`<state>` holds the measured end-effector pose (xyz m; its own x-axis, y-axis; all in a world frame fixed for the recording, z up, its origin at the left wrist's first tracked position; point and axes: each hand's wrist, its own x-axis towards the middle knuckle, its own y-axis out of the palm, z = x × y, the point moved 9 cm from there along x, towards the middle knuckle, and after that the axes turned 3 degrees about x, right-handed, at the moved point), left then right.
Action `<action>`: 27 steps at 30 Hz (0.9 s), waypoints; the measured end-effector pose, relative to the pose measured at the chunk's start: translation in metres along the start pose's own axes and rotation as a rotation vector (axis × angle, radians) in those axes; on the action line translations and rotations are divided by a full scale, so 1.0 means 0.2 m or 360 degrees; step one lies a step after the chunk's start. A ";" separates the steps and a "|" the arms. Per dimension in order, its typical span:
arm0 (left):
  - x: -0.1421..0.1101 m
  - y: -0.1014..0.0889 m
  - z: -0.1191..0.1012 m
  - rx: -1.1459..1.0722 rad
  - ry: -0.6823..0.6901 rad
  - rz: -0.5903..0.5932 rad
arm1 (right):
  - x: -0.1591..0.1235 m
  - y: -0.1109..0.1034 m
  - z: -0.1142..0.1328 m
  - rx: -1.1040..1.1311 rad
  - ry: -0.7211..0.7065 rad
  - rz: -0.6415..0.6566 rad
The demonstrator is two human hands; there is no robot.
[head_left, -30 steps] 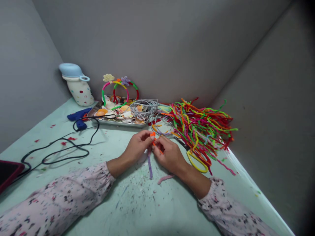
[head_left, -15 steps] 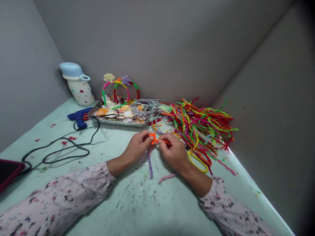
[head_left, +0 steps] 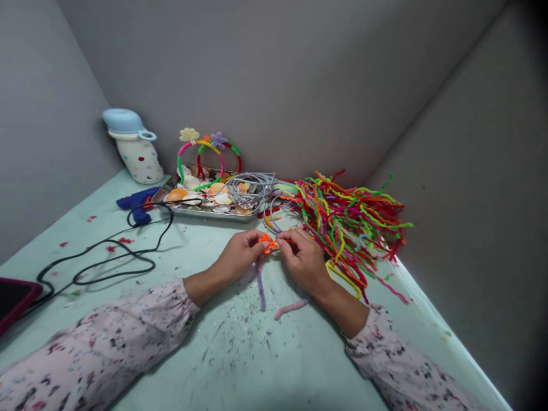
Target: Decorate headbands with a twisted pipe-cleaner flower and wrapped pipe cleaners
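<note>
Between my two hands is an orange pipe cleaner, bent into small loops like a flower. My left hand pinches the looped part from the left. On the other side, my right hand grips the pipe cleaner's end between thumb and forefinger. Below the fingers a purple pipe cleaner piece lies on the table. A pink pipe cleaner piece rests near my right wrist. Yellow-handled scissors lie partly hidden behind my right hand.
A metal tray of shells holds coiled grey wire and two flower-topped rings. Right of it spreads a pile of coloured pipe cleaners. At left are a blue glue gun, black cable, bottle and phone.
My right hand has shifted a little to the right and drawn the pipe cleaner's end away from my left hand. More of the orange loops now show between the fingers.
</note>
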<state>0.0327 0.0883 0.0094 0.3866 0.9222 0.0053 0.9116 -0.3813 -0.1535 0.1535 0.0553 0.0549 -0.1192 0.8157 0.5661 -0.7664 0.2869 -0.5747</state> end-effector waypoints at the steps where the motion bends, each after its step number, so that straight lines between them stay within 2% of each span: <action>1: 0.00 0.00 0.00 0.0026 -0.0003 0.0004 | 0.00 0.00 0.01 -0.0004 -0.0021 0.0004; 10: 0.02 0.02 0.06 0.0151 0.0026 0.0136 | 0.00 0.02 0.01 -0.0027 -0.0110 0.0059; 14: 0.01 0.02 0.05 0.0100 0.0020 0.0094 | 0.00 0.01 0.02 -0.0215 -0.0188 0.0072; 21: 0.00 0.00 0.04 0.0080 0.0053 0.0011 | 0.00 0.01 0.13 -0.0848 -0.0454 0.0162; 27: 0.00 -0.03 0.01 0.0115 0.0061 -0.0117 | -0.02 0.06 0.10 -0.0755 -0.0406 0.0317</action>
<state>0.0274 0.0913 0.0084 0.3253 0.9439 0.0569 0.9259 -0.3057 -0.2219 0.1318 0.0458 0.0566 -0.4261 0.7469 0.5105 -0.3535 0.3820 -0.8539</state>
